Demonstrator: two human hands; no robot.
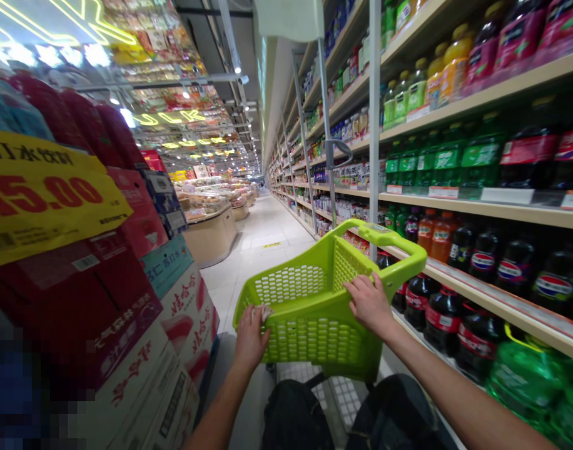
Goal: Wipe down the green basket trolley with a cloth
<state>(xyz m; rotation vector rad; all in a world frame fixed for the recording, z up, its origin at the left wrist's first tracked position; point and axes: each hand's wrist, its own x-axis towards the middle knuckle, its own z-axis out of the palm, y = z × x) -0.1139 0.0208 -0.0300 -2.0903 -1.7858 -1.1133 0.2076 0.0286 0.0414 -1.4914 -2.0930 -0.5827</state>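
A lime-green plastic shopping cart with a perforated basket stands sideways in front of my knees, its handle to the right. My left hand is closed at the basket's left end, pressing a small crumpled whitish cloth or tissue against the near rim. Toward the handle end, my right hand is closed over the near rim, fingers curling over the top edge. The basket's inside shows only partly, and no goods can be seen in it.
Shelves of soda bottles rise close on the right. Stacked drink cartons with a yellow price sign crowd the left. A white-tiled aisle runs away past bulk-food counters.
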